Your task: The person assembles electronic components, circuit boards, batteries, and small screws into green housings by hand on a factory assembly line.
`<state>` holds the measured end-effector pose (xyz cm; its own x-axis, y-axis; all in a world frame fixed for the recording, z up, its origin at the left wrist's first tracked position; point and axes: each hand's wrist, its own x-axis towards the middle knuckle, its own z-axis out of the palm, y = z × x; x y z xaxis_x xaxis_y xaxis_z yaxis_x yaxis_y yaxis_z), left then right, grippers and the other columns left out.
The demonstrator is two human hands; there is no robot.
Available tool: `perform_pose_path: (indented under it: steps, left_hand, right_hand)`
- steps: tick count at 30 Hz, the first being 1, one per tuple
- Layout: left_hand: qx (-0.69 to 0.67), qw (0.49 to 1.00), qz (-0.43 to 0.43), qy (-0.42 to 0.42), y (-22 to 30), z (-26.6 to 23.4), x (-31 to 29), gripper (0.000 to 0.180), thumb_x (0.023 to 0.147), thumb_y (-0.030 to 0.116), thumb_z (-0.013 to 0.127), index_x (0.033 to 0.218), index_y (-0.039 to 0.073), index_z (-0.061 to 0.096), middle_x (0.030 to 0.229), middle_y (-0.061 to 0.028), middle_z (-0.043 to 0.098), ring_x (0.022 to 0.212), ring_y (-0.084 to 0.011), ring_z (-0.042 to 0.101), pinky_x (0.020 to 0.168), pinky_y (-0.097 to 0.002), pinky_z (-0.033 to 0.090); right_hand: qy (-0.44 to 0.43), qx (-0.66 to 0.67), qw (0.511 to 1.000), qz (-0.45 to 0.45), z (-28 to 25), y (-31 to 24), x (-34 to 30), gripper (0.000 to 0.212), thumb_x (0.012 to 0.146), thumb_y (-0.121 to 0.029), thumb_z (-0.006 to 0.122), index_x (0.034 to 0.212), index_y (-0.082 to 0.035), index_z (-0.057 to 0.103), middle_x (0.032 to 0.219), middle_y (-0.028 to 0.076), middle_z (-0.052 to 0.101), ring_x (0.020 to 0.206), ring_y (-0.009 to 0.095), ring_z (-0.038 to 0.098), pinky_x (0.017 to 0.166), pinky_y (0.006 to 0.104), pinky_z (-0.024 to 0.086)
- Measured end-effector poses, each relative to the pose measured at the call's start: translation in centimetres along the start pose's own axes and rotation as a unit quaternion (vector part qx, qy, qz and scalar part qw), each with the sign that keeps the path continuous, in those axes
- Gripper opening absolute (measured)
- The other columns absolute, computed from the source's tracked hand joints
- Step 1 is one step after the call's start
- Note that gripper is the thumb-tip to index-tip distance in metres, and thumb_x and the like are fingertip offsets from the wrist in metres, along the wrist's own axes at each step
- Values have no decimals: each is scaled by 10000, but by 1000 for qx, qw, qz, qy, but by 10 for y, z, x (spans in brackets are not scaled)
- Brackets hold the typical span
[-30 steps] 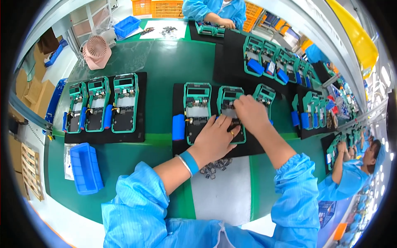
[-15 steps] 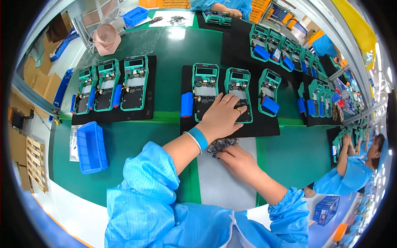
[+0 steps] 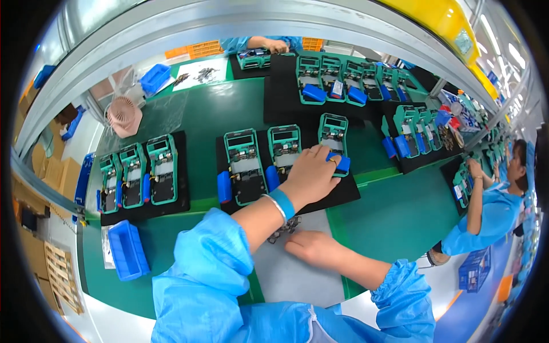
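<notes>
Left hand (image 3: 311, 178), shifted rightward since earlier, bends fingers at blue rounded pack (image 3: 343, 165) on green plastic housing (image 3: 333, 132), one o'clock; grip unclear. Right hand (image 3: 314, 249) curled, hold unclear, four o'clock of dark small-parts pile (image 3: 281, 231).

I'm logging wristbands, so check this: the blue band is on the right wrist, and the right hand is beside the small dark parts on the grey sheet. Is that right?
No: the blue band is around the wrist of the left hand, as the head view shows. The right hand is indeed beside the small dark parts on the grey sheet.
</notes>
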<state>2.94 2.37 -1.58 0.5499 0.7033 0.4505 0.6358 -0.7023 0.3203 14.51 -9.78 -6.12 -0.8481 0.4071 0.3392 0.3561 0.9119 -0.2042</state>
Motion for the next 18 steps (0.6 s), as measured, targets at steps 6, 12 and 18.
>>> perform_pose_path:
  steps: [6,12,18]
  left_hand:
    - [-10,997,-51,-55,-4,43,36,574,827,287,768,1277,-8,568,1207,-219,555,1202,-406,533,1012,-457,460]
    - [-161,968,-177,-71,-13,29,58,488,898,308,680,1216,-37,544,1087,-262,605,1086,-407,595,910,-468,508]
    - [98,986,-46,127,-50,16,51,520,852,161,660,1337,33,521,1256,-215,559,1293,-390,470,1057,-520,408]
  right_hand:
    - [-2,-86,996,7,-4,-15,-1,135,699,-161,631,806,-84,657,815,25,571,851,195,569,589,295,508]
    - [-68,-114,988,75,1,-33,9,106,694,-170,643,749,-86,680,735,56,600,752,217,617,511,316,520]
    - [-91,-102,983,118,9,-43,24,106,679,-159,655,680,-64,701,655,81,648,633,251,659,480,351,523]
